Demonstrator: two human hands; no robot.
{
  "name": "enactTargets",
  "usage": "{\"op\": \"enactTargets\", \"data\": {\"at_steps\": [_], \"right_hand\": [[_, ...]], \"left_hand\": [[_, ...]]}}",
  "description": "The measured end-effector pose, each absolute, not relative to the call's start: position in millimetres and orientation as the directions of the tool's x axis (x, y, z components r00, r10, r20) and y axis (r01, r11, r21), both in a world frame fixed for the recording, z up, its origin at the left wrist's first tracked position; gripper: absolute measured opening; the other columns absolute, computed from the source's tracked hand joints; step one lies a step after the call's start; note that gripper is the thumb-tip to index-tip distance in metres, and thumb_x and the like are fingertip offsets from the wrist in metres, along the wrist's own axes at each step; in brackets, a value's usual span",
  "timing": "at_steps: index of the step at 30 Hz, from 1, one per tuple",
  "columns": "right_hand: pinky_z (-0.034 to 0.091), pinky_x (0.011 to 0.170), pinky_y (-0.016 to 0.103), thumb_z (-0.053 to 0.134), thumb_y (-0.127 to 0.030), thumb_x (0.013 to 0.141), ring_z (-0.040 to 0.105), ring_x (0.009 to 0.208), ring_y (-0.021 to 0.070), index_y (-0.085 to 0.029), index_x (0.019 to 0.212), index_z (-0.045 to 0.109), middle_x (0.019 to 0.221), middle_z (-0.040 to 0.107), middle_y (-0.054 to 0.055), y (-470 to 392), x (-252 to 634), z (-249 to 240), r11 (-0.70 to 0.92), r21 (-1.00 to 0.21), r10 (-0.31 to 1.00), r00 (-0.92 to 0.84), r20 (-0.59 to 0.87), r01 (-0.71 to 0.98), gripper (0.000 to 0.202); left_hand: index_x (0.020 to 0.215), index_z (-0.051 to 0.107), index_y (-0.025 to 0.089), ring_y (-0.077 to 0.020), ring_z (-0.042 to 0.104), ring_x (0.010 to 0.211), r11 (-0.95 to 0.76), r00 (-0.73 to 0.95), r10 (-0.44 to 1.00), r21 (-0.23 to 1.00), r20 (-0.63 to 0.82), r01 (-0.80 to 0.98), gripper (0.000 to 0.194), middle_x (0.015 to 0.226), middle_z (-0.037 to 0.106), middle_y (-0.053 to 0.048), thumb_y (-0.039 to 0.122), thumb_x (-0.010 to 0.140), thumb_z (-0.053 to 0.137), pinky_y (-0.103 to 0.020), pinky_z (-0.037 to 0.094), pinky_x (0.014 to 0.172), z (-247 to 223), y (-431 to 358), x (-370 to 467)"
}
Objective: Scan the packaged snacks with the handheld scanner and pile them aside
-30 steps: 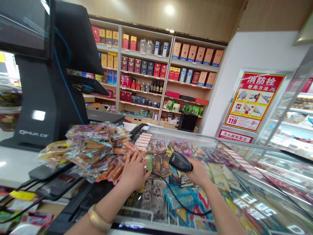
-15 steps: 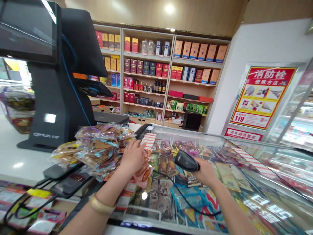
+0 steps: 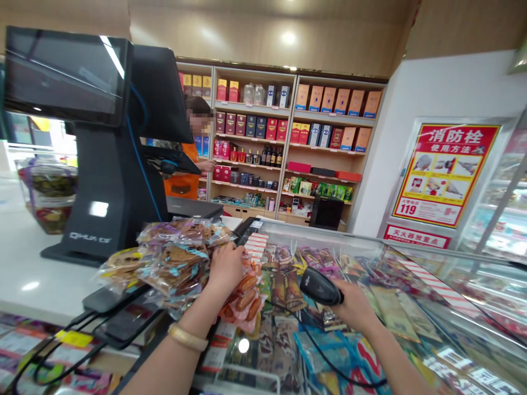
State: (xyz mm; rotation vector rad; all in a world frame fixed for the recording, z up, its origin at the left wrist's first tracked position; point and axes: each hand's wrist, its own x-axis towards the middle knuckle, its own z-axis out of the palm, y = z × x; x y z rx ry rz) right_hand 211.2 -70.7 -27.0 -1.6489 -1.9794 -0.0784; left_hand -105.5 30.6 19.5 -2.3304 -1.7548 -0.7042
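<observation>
My left hand (image 3: 226, 267), with a gold bangle on the wrist, rests on clear packets of small sausages (image 3: 247, 296) at the freezer's left edge. Its fingers bend over the top of the packets, and their tips are partly hidden. Just left of it lies a heap of clear packets of brown food (image 3: 181, 258). My right hand (image 3: 349, 302) is wrapped round the handle of a black barcode scanner (image 3: 319, 286), held above the glass freezer top. The scanner's head points left, and its black cable loops down over the glass.
A black register (image 3: 111, 181) stands on the white counter (image 3: 24, 280) at left, with a jar behind it. Black card devices and cables are at the counter edge. Ice creams lie under the freezer glass (image 3: 329, 235). A person in an orange vest (image 3: 183, 184) stands by the shelves.
The view has tilted up and turned slightly left. A person in an orange vest has come into sight behind the register. Both hands keep nearly the same hold.
</observation>
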Motion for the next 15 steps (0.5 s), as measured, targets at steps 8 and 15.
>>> {"op": "enactTargets", "data": {"at_steps": [8, 15], "right_hand": [[0.048, 0.074, 0.031, 0.057, -0.018, 0.068, 0.067, 0.085, 0.0232, -0.023, 0.091, 0.069, 0.091, 0.073, 0.006, -73.4, 207.1, -24.9, 0.264, -0.286, 0.833, -0.068, 0.549, 0.921, 0.026], [0.045, 0.072, 0.030, 0.061, -0.024, 0.069, 0.064, 0.078, 0.0208, -0.020, 0.091, 0.068, 0.083, 0.071, 0.006, -79.2, 190.9, -14.4, 0.362, -0.149, 0.749, -0.191, 0.635, 0.920, 0.023]], "left_hand": [[0.101, 0.064, 0.020, -0.0184, 0.062, 0.096, -0.743, 0.270, 0.623, 0.447, 0.734, 0.498, 0.025, 0.100, 0.061, -0.005, 0.013, 0.079, 0.054, -0.032, 0.051, 0.086, 12.3, 22.3, -91.1], [0.096, 0.062, 0.020, -0.0182, 0.062, 0.095, -0.819, 0.448, 0.562, 0.396, 0.695, 0.415, 0.025, 0.100, 0.065, -0.005, 0.008, 0.077, 0.052, -0.030, 0.051, 0.084, 8.7, 10.5, -77.4]]}}
